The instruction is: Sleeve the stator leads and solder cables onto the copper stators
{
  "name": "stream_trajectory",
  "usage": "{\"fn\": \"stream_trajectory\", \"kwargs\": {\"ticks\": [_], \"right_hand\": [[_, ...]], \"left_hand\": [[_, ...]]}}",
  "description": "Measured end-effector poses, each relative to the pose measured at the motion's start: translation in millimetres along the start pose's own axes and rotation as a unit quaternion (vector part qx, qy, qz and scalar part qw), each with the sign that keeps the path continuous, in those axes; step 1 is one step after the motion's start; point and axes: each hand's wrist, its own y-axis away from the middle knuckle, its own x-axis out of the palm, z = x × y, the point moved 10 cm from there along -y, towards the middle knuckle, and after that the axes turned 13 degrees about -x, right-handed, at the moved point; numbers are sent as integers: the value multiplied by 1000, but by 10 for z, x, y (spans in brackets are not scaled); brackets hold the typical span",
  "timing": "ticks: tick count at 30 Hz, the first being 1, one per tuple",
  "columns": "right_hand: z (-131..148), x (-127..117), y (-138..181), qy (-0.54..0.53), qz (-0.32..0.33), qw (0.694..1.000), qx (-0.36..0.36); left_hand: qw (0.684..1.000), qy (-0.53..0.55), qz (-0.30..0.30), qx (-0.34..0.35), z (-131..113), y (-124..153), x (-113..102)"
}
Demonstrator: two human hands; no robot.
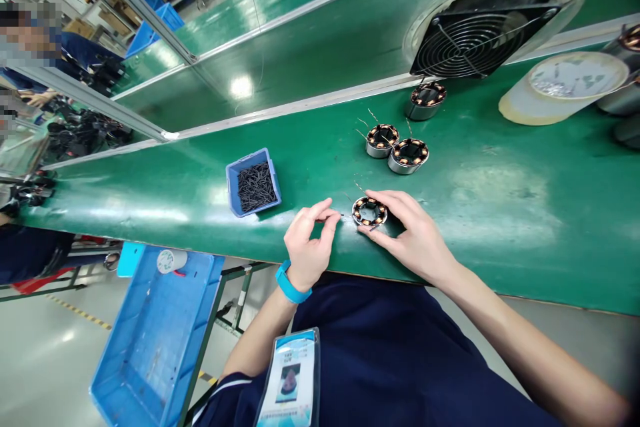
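Observation:
A ring-shaped stator with copper windings (pixel 369 211) lies on the green bench (pixel 500 200) near its front edge. My right hand (pixel 413 237) wraps around its right side, thumb and fingers gripping it. My left hand (pixel 311 243), a blue band on its wrist, pinches a thin wire lead that runs from the stator's left side. What exactly sits between the pinched fingers is too small to name beyond the wire.
Three more wound stators (pixel 409 155) stand behind. A small blue bin of dark pins (pixel 253 181) sits left. A black fan (pixel 480 33) and a tape roll (pixel 565 87) are at the right. A large blue crate (pixel 155 340) stands below. Another person is far left.

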Motion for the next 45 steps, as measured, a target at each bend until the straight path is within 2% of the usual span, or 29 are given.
{"fn": "stream_trajectory", "kwargs": {"ticks": [7, 21, 28, 34, 40, 45], "right_hand": [[-4, 4, 9, 0, -3, 1000, -5], [-13, 2, 21, -3, -2, 1000, -3], [-15, 7, 23, -5, 1, 1000, -5], [3, 3, 6, -5, -4, 1000, -14], [5, 2, -2, -4, -3, 1000, -15], [9, 2, -2, -8, -2, 1000, -16]], "left_hand": [[998, 32, -53, -7, 49, 0, -170], [1000, 14, 5, 15, 42, 23, 39], [996, 68, 46, -45, 148, -50, 98], [998, 23, 41, 48, -11, 18, 88], [993, -14, 0, 119, -144, 25, 62], [992, -17, 8, 128, -157, 49, 120]]}}
